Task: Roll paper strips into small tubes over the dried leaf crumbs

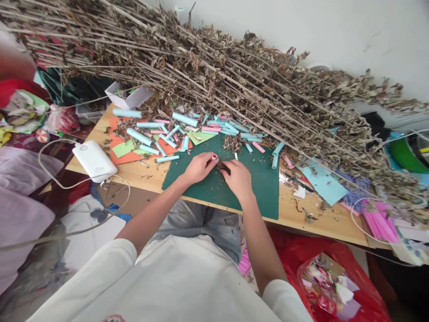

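Observation:
Over the green cutting mat [258,197], my left hand [199,167] is closed around a small pink paper tube [214,157], its open end facing right. My right hand [238,178] pinches a bit of crumbled dried leaf [221,165] right beside that end. A small heap of dried leaves [232,142] lies on the mat just beyond my hands. Behind it are several rolled paper tubes, among them a blue tube [185,119] and a pink tube [258,147].
A large bundle of dried stalks [208,71] spans the back of the wooden table [134,176]. A white power bank [94,161] with a cable sits at the left edge. Blue paper [323,181] lies on the right. A red plastic bag [358,264] of scraps stands below.

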The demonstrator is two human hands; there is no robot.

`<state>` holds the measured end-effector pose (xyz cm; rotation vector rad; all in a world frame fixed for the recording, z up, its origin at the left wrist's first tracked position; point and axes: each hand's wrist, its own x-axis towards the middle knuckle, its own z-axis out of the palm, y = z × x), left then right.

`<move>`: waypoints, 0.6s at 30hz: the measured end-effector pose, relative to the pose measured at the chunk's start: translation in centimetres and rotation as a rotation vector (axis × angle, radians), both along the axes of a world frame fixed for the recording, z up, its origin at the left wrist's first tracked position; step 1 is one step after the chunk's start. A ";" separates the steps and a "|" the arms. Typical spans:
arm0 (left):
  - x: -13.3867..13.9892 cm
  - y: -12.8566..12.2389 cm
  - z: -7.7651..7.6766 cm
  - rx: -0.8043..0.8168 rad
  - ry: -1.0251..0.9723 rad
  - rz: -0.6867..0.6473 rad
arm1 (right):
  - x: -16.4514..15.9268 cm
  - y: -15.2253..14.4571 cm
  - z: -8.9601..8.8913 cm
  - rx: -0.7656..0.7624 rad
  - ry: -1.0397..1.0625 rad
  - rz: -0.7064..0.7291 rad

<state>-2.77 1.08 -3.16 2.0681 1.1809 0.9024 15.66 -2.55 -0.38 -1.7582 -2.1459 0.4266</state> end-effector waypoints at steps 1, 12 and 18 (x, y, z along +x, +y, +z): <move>0.0 0.0 0.0 0.002 -0.003 -0.004 | -0.3 0.1 -0.2 0.007 -0.021 -0.002; -0.1 0.1 -0.5 -0.007 -0.090 -0.100 | -1.3 -0.3 -0.6 0.161 0.369 -0.104; -0.1 0.2 -0.5 -0.002 -0.089 -0.111 | -1.6 -0.7 -0.5 0.178 0.630 -0.251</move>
